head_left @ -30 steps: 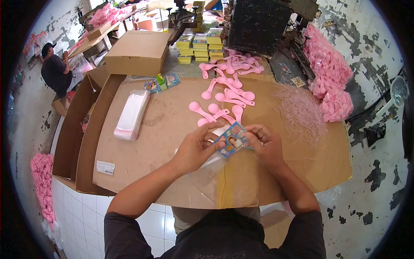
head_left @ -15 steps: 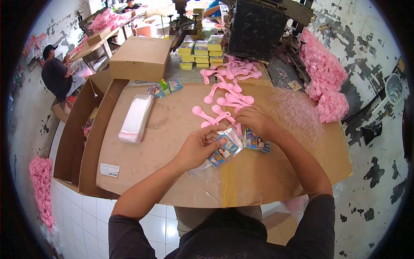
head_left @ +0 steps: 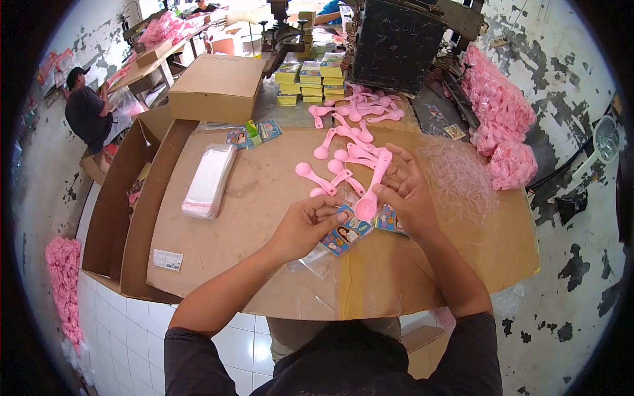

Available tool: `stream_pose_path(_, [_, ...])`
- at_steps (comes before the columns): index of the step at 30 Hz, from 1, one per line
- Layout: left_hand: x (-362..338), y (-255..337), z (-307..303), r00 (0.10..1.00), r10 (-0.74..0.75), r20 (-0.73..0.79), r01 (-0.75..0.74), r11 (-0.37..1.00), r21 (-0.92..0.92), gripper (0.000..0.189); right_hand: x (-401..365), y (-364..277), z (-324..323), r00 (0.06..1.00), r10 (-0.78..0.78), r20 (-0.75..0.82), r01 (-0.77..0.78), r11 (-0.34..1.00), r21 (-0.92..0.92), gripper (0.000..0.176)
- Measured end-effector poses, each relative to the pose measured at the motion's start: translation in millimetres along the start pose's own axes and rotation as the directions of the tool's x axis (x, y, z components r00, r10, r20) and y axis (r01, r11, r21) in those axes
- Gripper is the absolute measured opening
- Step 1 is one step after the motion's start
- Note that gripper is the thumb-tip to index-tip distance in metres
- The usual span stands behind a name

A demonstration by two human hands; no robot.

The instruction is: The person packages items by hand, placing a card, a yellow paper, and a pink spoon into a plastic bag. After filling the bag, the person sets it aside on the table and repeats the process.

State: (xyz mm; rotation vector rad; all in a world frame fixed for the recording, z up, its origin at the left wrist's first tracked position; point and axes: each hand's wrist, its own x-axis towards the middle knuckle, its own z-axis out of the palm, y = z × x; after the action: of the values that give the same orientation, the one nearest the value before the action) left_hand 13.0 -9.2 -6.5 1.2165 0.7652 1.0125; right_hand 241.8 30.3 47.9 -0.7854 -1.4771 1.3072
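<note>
A pink spoon with a bowl at its near end is pinched in my right hand, over the middle of the cardboard-covered table. My left hand grips a clear plastic bag with a blue printed card in it. The spoon's bowl overlaps the bag's upper corner in this view. Behind it lies another blue card, partly hidden by my right hand. Loose pink spoons are scattered just beyond both hands.
A stack of clear bags lies on the left, near a closed carton. Card stacks and a black machine stand at the back. Bagged pink spoons are heaped right. A person sits far left.
My right hand has picked up a pink spoon from the pile and brought it towards the bag, turning palm inward. My left hand has stayed in place with the bag.
</note>
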Motion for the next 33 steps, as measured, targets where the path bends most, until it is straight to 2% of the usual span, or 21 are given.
stream_pose_path(4, [-0.6,-2.4,3.6,1.000,-0.018,0.015,0.019,0.997,-0.075,0.031,-5.0,15.1,5.5,0.996,-0.065,-0.061,0.065,0.998,-0.003,0.071])
stream_pose_path(7, [-0.6,-4.0,5.0,0.999,-0.040,0.000,0.040,0.997,-0.067,0.030,-12.9,21.1,13.2,0.969,-0.207,-0.135,0.204,0.978,-0.037,0.061])
stream_pose_path(10, [0.8,-10.6,3.6,1.000,-0.006,-0.016,0.006,1.000,0.011,0.028,-22.6,39.6,15.9,0.973,-0.216,-0.086,0.201,0.967,-0.155,0.048])
stream_pose_path(11, [0.8,-12.6,2.4,1.000,0.014,-0.021,-0.013,0.999,0.045,0.028,-21.6,44.9,12.9,0.967,-0.252,-0.027,0.239,0.943,-0.233,0.044])
stream_pose_path(13, [-0.7,-9.8,6.0,0.999,0.009,-0.051,-0.010,1.000,-0.016,0.026,-19.3,49.7,4.8,0.946,-0.307,0.099,0.322,0.870,-0.374,0.037])
stream_pose_path(15, [-1.4,-7.5,5.0,0.998,-0.011,-0.069,0.009,1.000,-0.030,0.026,-18.8,42.9,-0.2,0.952,-0.183,0.245,0.253,0.921,-0.295,0.037])
stream_pose_path(17, [-1.8,-5.6,0.7,0.996,-0.046,-0.075,0.047,0.999,0.002,0.026,-16.7,27.5,0.3,0.962,-0.083,0.259,0.122,0.983,-0.138,0.033])
stream_pose_path(19, [-0.4,-5.7,0.5,0.998,-0.009,-0.070,0.005,0.999,-0.049,0.027,-12.5,12.5,2.7,0.987,0.021,0.156,-0.041,0.991,0.126,0.028])
stream_pose_path(22, [0.1,-6.1,1.2,0.999,-0.021,-0.028,0.019,0.997,-0.077,0.029,-13.1,11.1,2.6,0.954,-0.142,0.263,0.214,0.939,-0.269,0.020])
stream_pose_path(25, [-2.7,0.6,4.9,0.999,0.001,0.045,0.003,0.995,-0.104,0.032,-15.1,-6.9,8.9,0.890,-0.191,0.414,0.372,0.829,-0.417,0.016])
stream_pose_path(29, [-6.2,4.1,6.9,0.991,0.117,0.059,-0.105,0.979,-0.176,0.032,-10.3,-43.0,12.8,0.820,-0.225,0.527,0.460,0.806,-0.372,0.017])
stream_pose_path(31, [-7.5,7.1,8.1,0.979,0.203,-0.001,-0.203,0.979,-0.033,0.033,-6.5,-66.5,15.3,0.758,-0.271,0.593,0.521,0.799,-0.301,0.015])
stream_pose_path(33, [-10.6,9.6,8.8,0.954,0.299,0.005,-0.298,0.950,0.088,0.036,-7.9,-88.0,19.7,0.770,-0.315,0.555,0.630,0.511,-0.585,0.015])
